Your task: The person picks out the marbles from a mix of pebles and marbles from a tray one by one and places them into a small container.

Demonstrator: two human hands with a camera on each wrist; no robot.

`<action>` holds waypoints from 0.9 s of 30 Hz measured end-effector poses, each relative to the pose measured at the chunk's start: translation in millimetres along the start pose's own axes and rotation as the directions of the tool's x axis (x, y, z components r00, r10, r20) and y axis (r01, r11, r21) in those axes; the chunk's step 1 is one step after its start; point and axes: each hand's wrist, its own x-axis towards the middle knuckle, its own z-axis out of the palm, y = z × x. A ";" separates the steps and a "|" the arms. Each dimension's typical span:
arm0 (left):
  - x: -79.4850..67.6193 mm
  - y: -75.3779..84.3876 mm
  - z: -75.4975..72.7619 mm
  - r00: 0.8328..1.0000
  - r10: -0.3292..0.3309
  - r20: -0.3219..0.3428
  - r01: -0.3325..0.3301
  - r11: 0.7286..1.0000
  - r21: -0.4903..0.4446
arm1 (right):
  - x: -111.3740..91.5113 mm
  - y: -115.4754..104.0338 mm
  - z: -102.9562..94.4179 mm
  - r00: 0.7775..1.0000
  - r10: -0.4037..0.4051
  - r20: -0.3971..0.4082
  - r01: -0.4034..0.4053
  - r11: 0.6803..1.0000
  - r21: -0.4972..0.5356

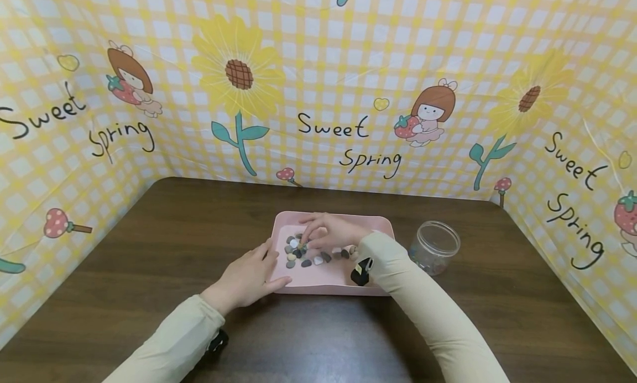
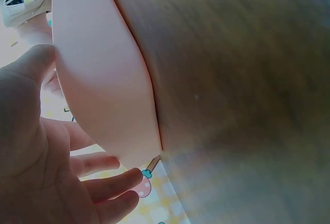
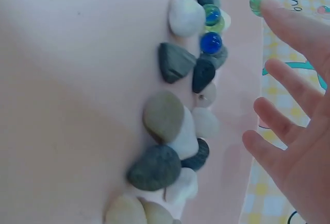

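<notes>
My left hand (image 1: 246,278) rests at the near left corner of a pink tray (image 1: 318,289). In the left wrist view its thumb touches the rim of the tray (image 2: 103,80), with the other fingers spread along the wall. My right hand (image 1: 333,231) reaches over the pebbles inside the tray. In the right wrist view a green glass marble (image 3: 258,4) is at a fingertip of that hand, raised off the tray floor; the thumb is out of view. Grey, white and black pebbles (image 3: 164,116) lie in the tray, with blue marbles (image 3: 211,43) among them.
A clear open jar (image 1: 435,247) stands on the brown table (image 1: 199,217) just right of the tray, with something small near its bottom left. A yellow checked cloth (image 1: 318,68) with printed flowers walls the table at the back and sides.
</notes>
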 end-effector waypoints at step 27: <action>-0.2 2.4 -2.5 1.000 -0.018 0.018 0.018 1.000 -0.016 | -33.2 -2.8 -27.7 0.987 -0.042 -0.153 0.031 0.997 -0.070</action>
